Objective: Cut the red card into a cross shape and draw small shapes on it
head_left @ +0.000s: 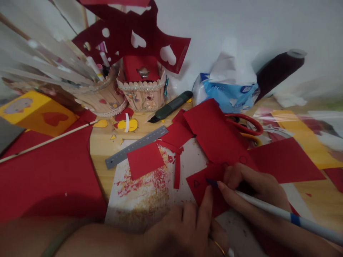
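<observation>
Our right hand (257,184) grips a pen (268,204), its blue tip at the red card (201,177), just beside a drawn triangle (197,183). Our left forefinger points onto the card; whether that left hand (184,226) grips anything, we cannot tell. A ruler (136,146) lies beyond, near a knife (173,107).

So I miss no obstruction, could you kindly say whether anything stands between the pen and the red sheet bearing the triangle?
Nothing visible does: the pen in the right hand has its blue tip at the red sheet, beside the drawn triangle. The left hand lies close by, its index finger just below the tip, not between.
</observation>
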Motion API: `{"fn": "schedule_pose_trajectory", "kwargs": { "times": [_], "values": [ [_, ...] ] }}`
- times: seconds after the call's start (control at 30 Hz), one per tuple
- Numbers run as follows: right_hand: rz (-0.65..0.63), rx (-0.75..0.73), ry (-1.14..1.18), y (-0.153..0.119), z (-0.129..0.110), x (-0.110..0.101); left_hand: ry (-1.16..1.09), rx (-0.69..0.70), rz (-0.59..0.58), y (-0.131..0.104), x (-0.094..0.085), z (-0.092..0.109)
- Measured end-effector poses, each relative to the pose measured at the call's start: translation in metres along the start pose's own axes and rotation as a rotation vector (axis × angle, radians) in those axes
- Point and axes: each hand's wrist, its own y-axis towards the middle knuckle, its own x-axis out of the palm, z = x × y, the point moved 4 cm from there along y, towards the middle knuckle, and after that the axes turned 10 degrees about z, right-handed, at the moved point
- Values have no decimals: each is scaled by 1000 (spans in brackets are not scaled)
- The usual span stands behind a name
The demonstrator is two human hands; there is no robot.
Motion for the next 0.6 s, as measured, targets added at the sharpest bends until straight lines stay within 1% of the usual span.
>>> {"fn": "schedule_pose_trajectory", "kwargs": {
  "times": [0.1, 0.2, 0.33, 0.6],
  "values": [
    [-38, -43, -13, 1, -2, -1, 2, 1, 12, 0, 0, 0],
    [-47, -85, -3, 3, -2, -2, -13, -3, -9, 0, 1, -1],
    [17, -62, 19, 4, 0, -4, -12, 20, -24, 0, 1, -1],
    [-3, -34, 12, 1, 6, -1, -8, 17, -28, 1, 0, -1]
  ]
}}
